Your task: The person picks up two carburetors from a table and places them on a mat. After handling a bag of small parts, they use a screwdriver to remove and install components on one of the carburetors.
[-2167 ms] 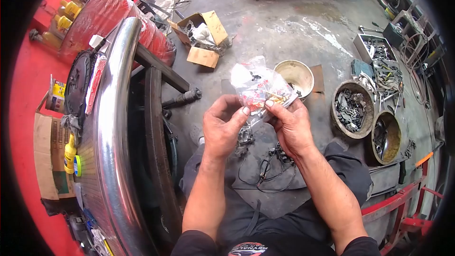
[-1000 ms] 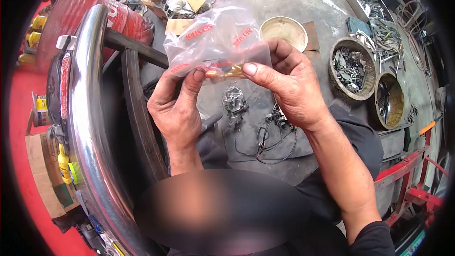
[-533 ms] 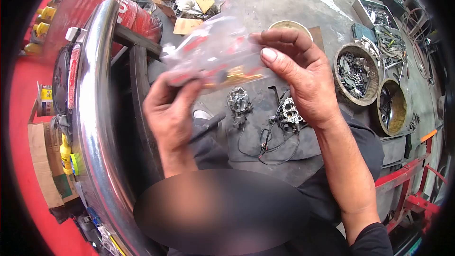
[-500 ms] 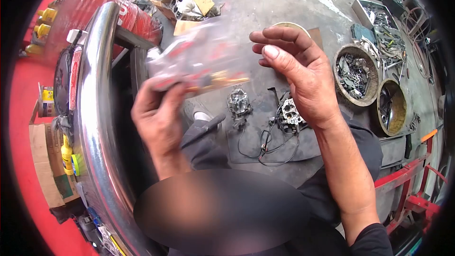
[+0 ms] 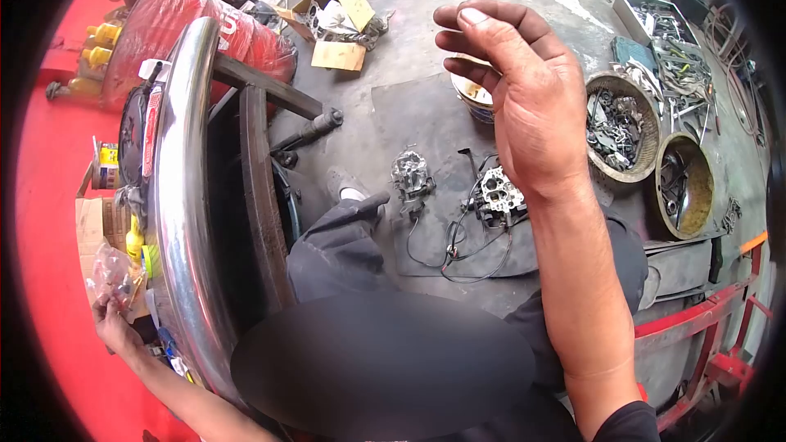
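Observation:
At the lower left, my left hand (image 5: 119, 327) reaches over the far side of the chrome bar. It pinches a clear plastic bag (image 5: 110, 270) with small parts inside, beside a cardboard box (image 5: 102, 219). My right hand (image 5: 532, 90) is raised in front of me, fingers curled and thumb laid against them; anything between them is hidden. On the dark mat below lie a metal carburetor part (image 5: 411, 173) and another carburetor body (image 5: 497, 192) with thin black wires attached.
A chrome bar (image 5: 182, 155) on a dark frame stands at my left. To the right are a round tub (image 5: 620, 172) of metal parts, a second tub (image 5: 704, 196), a toolbox (image 5: 655, 24) and a red metal frame (image 5: 696, 311). An opened carton (image 5: 340, 56) lies ahead.
My left hand has carried the plastic bag from in front of me down to the left, past the chrome bar. My right hand is slightly higher, its thumb closer to the fingers.

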A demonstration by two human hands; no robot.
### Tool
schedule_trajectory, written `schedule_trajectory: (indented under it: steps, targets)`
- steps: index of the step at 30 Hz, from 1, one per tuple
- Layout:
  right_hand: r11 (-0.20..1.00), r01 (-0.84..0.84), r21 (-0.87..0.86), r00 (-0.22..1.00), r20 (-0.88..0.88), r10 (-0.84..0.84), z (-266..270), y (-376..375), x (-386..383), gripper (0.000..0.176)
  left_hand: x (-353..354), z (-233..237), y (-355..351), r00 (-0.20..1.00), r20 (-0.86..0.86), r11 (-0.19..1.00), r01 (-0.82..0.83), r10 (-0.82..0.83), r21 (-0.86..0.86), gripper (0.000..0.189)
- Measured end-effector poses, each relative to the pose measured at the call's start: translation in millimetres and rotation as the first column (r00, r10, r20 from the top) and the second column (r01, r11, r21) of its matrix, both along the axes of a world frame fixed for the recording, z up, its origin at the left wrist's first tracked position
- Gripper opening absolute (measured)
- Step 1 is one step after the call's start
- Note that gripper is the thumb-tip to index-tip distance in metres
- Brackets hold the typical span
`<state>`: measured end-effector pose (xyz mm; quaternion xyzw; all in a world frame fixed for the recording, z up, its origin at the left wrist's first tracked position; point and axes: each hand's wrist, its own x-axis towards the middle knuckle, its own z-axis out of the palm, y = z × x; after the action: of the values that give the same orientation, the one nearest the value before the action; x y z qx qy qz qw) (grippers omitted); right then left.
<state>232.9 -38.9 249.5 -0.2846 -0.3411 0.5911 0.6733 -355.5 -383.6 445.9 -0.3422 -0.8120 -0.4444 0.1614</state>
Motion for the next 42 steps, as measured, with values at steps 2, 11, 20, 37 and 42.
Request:
schedule_trajectory:
  steps: [2, 11, 20, 37, 42]
  targets:
    - [1.000, 0.013, 0.008, 1.000, -0.016, -0.013, 2, 0, 7, 0.022, -12, -6, -12, 0.996, -0.046, 0.997, -0.074, 0.073, -0.017, 0.011]
    - [0.999, 0.036, -0.012, 0.999, -0.018, -0.036, 5, -3, 27, 0.019, 42, -64, -43, 0.994, 0.081, 0.785, -0.007, 0.073, -0.619, 0.036]
    - [0.997, 0.021, 0.079, 0.992, 0.120, -0.030, 4, -1, 38, 0.026, 250, -91, 47, 0.938, -0.325, 0.955, 0.021, -0.122, -0.297, 0.027]
    - [0.950, 0.102, 0.296, 0.795, 0.549, -0.256, 11, -18, 70, 0.025, 323, -284, 108, 0.797, -0.239, 0.661, 0.248, -0.554, -0.708, 0.041]
    - [0.963, 0.057, 0.262, 0.807, 0.555, -0.199, 3, -15, 62, 0.021, 327, -285, 111, 0.796, -0.238, 0.658, 0.248, -0.557, -0.711, 0.039]
